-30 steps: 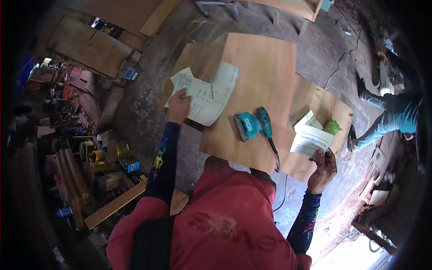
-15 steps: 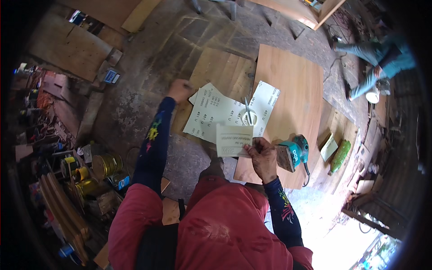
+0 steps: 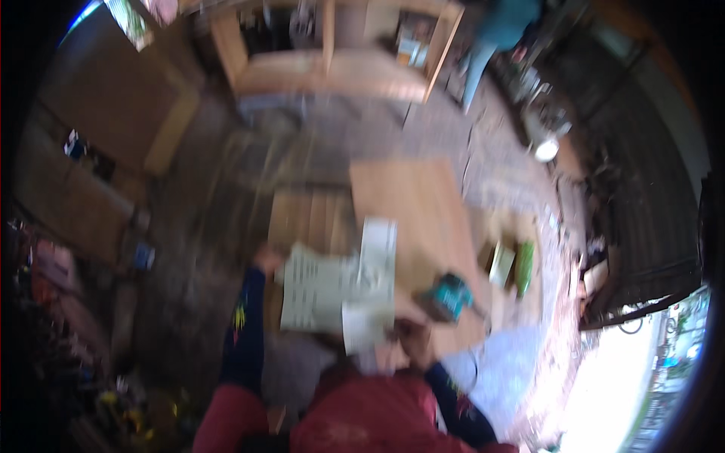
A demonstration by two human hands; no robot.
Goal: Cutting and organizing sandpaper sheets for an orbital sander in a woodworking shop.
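My right hand [image 3: 414, 341] pinches a small pale piece of sandpaper [image 3: 365, 328], printed backing up, in front of my body. Below and beyond it larger sandpaper sheets [image 3: 317, 291] lie overlapping across wooden boards. Scissors with light handles [image 3: 370, 278] rest on these sheets, blurred. My left hand [image 3: 268, 259] is by the sheets' far left corner; motion smears its fingers, so I cannot tell whether it touches the paper. To the right of my right hand a teal power sander [image 3: 451, 297] sits on the reddish wooden board [image 3: 411, 211].
A folded pale sheet [image 3: 501, 264] and a long green object [image 3: 524, 269] lie on a board at the right. A wooden cabinet frame [image 3: 332, 75] stands at the far side. Another person [image 3: 502, 30] is at the far right. Cans and clutter [image 3: 136, 408] crowd the lower left.
My view has tilted up and swung right, so the boards and sheets appear lower and more of the cabinet frame shows. The sandpaper piece is still in my right hand.
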